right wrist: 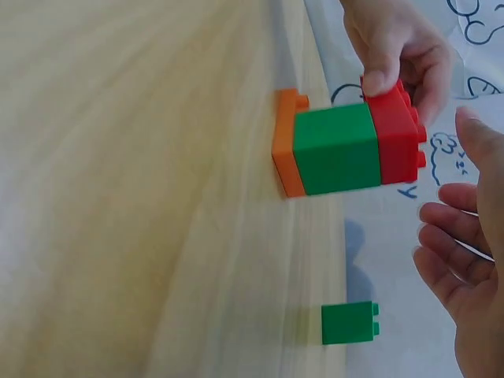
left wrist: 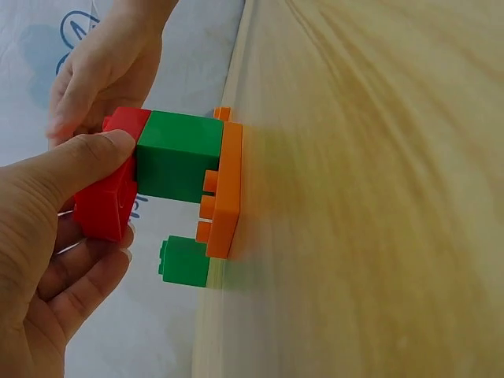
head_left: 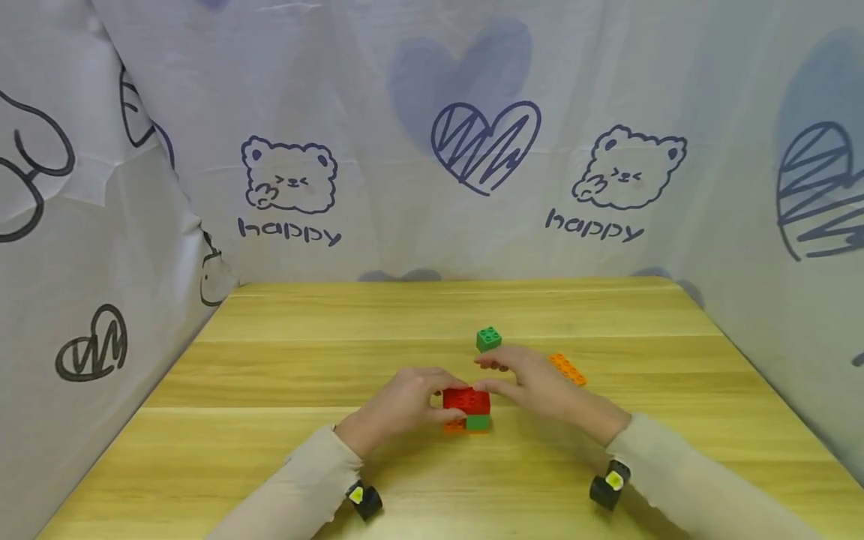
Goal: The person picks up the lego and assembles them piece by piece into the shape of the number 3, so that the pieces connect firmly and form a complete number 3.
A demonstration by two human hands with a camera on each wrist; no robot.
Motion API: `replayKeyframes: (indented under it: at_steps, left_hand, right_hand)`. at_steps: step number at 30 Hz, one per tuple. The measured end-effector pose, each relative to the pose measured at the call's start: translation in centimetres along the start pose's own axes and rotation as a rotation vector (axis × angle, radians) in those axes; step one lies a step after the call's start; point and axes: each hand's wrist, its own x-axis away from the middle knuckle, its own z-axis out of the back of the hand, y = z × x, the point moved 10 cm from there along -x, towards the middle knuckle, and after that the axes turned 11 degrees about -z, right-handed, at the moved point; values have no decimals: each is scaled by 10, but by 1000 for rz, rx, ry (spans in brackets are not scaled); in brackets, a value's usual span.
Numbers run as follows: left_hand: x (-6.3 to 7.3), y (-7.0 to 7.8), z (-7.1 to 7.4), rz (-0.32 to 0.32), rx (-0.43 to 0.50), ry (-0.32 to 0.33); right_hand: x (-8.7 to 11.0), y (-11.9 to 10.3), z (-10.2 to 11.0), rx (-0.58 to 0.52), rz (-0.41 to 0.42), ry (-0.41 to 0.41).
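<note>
My left hand (head_left: 405, 409) pinches a red toy brick (head_left: 478, 403) between thumb and fingers. That red brick sits on top of a green brick (left wrist: 181, 157), which stands on one end of an orange studded plate (left wrist: 228, 189) on the table. In the left wrist view the red brick reaches past the green one, leaving a gap above bare orange studs. My right hand (head_left: 540, 384) hovers at the right side of the stack, thumb and fingers spread, holding nothing. In the right wrist view its thumb and fingertips (right wrist: 433, 213) are apart from the red brick.
A loose green brick (head_left: 489, 340) stands farther back on the wooden table (head_left: 304, 465). Beyond my right hand lies another orange plate (head_left: 568, 370). White printed cloth (head_left: 405, 247) borders the table at the back and sides.
</note>
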Motion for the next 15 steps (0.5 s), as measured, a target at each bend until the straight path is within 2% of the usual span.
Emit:
replayKeyframes:
  at_steps: [7, 15]
  left_hand:
    - [-1, 4, 3, -39, -24, 32]
    - [0, 3, 4, -47, -49, 41]
  right_hand:
    - [-12, 4, 11, 49, 33, 85]
    - [-25, 14, 11, 111, 27, 122]
